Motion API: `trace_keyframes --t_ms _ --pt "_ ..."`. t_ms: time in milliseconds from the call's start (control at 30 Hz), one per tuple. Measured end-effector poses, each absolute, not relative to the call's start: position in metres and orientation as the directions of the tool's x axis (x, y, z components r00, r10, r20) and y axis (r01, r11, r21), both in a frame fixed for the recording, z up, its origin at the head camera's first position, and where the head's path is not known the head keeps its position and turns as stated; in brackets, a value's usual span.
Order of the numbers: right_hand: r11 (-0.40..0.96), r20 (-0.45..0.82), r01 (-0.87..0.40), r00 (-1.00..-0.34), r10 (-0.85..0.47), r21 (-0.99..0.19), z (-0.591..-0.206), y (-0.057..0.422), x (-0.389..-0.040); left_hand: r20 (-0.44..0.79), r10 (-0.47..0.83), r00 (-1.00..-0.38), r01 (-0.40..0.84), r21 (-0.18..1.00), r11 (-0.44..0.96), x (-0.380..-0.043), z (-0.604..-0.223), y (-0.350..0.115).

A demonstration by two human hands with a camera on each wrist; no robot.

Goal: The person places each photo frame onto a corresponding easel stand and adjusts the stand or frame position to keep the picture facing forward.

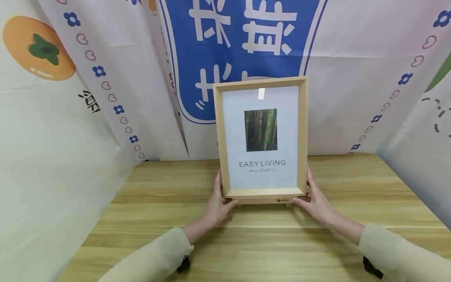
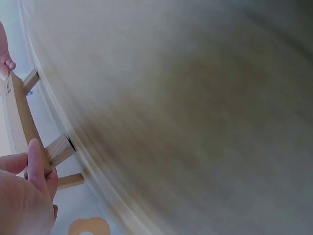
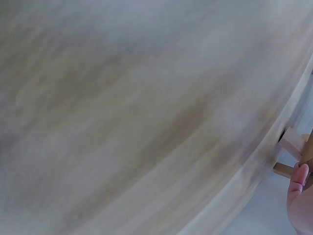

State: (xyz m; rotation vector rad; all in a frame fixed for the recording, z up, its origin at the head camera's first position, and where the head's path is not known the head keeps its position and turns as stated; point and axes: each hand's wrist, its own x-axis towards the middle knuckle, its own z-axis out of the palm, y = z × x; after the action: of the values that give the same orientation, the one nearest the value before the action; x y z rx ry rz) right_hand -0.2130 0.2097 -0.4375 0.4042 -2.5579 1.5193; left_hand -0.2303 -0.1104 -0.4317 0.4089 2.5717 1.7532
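Observation:
A light wooden picture frame (image 1: 303, 137) stands upright, leaning slightly back, with a bamboo picture and "EASY LIVING" printed on its white sheet. Under it runs the ledge of a small wooden easel (image 1: 262, 201), whose short legs show below. My left hand (image 1: 215, 206) grips the ledge's left end, thumb in front and fingers up along the frame's side. At the opposite end my right hand (image 1: 320, 204) does the same. In the left wrist view, the left hand's thumb and fingers close around the ledge (image 2: 28, 115). The easel's back is hidden behind the frame.
The wood-grain table (image 1: 267, 246) spreads beneath. Behind it hangs a white printed cloth (image 1: 352, 90) with a blue panel (image 1: 236, 55), and more cloth covers both sides. A dark strap (image 1: 184, 264) shows under the left sleeve, another (image 1: 372, 268) under the right.

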Motion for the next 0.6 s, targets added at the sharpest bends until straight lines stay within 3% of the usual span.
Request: trace_keyframes --t_ms 600 --pt "0.459 0.263 -0.307 -0.952 -0.159 -0.834 -0.4385 0.2116 -0.219 0.162 0.202 -0.966 0.225 0.91 0.348 -0.234 -0.4339 -0.1048"
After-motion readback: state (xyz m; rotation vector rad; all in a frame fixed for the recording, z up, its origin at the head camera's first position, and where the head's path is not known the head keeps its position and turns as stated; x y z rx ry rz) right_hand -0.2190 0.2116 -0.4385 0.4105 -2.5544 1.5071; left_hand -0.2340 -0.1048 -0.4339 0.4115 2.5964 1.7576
